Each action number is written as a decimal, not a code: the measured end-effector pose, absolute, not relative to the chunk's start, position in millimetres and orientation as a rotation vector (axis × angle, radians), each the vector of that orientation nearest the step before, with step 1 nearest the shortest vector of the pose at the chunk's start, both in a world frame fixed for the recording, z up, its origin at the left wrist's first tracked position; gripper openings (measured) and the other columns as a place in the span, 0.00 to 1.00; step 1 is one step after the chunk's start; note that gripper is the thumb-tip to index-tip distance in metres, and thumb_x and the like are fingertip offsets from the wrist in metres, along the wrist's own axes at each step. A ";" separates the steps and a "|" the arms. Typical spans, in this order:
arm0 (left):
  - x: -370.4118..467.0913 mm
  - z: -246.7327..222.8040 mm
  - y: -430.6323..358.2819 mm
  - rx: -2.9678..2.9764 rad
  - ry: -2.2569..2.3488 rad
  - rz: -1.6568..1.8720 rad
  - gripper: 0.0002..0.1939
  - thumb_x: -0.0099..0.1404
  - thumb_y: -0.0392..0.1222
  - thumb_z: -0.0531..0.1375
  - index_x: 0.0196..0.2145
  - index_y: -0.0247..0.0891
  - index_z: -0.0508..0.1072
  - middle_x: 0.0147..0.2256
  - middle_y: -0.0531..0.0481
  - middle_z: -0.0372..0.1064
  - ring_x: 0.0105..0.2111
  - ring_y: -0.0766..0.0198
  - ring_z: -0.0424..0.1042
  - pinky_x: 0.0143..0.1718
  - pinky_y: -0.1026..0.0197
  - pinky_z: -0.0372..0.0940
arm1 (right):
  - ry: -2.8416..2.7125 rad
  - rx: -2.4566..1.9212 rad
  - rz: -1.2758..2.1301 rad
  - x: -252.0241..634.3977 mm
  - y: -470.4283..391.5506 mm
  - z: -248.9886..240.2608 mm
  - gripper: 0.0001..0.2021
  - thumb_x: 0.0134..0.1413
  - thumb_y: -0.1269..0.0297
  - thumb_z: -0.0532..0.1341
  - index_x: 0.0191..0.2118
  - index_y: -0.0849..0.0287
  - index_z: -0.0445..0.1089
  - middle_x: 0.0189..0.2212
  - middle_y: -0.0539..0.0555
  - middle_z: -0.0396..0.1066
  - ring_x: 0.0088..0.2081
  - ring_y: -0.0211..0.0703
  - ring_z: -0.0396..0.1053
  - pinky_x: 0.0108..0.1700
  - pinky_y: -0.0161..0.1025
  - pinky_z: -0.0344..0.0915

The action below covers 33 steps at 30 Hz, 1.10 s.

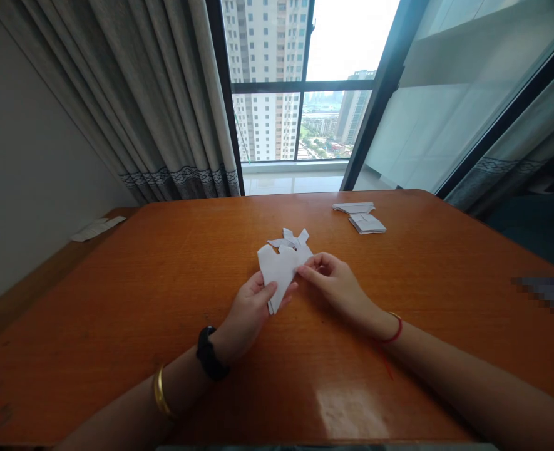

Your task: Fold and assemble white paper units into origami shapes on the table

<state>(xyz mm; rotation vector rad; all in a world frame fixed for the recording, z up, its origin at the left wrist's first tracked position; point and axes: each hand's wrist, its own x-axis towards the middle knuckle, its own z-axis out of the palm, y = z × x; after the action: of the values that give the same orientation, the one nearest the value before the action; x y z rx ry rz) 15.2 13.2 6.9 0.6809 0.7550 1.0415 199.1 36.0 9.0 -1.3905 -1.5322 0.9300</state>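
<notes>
A folded white paper piece (279,266), heart-like at its upper edge and narrowing to a point at the bottom, is held over the middle of the table. My left hand (255,304) grips its lower part, thumb on the front and fingers behind. At the paper's right edge, my right hand (333,279) pinches it between thumb and fingers. Narrow folded paper flaps (296,238) stick out above and behind the heart-like part; how they join it cannot be made out.
On the brown wooden table (187,250), folded white papers (367,223) lie toward the back right. More paper (98,228) rests at the far left. A blurred dark item (549,294) is at the right edge. Curtains and a window stand behind the table.
</notes>
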 end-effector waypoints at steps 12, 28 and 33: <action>12.4 4.6 22.5 0.614 0.827 1.165 0.18 0.67 0.32 0.56 0.53 0.43 0.69 0.58 0.45 0.64 0.51 0.59 0.70 0.56 0.55 0.61 | -1.664 -1.670 0.841 228.2 64.1 6.0 0.15 0.48 0.52 0.66 0.26 0.60 0.70 0.21 0.49 0.70 0.23 0.37 0.63 0.26 0.35 0.54; 16.4 3.0 15.8 0.794 0.661 1.067 0.17 0.61 0.41 0.65 0.48 0.36 0.72 0.49 0.42 0.72 0.48 0.56 0.72 0.51 0.55 0.66 | -1.272 -1.173 1.439 186.8 25.2 9.0 0.18 0.46 0.51 0.69 0.26 0.59 0.63 0.18 0.48 0.71 0.17 0.34 0.66 0.20 0.31 0.62; 16.1 1.2 12.3 0.865 0.648 0.972 0.19 0.58 0.44 0.68 0.46 0.35 0.73 0.45 0.43 0.74 0.42 0.59 0.74 0.48 0.57 0.67 | -1.275 -1.171 1.463 182.4 21.5 5.2 0.19 0.46 0.51 0.69 0.26 0.59 0.63 0.17 0.47 0.70 0.17 0.33 0.64 0.19 0.30 0.60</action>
<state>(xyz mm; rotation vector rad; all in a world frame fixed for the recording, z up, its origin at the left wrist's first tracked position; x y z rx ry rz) 16.1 12.3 1.2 0.8652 0.6485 0.9723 182.4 21.5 5.2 -1.1706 -1.2748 1.4630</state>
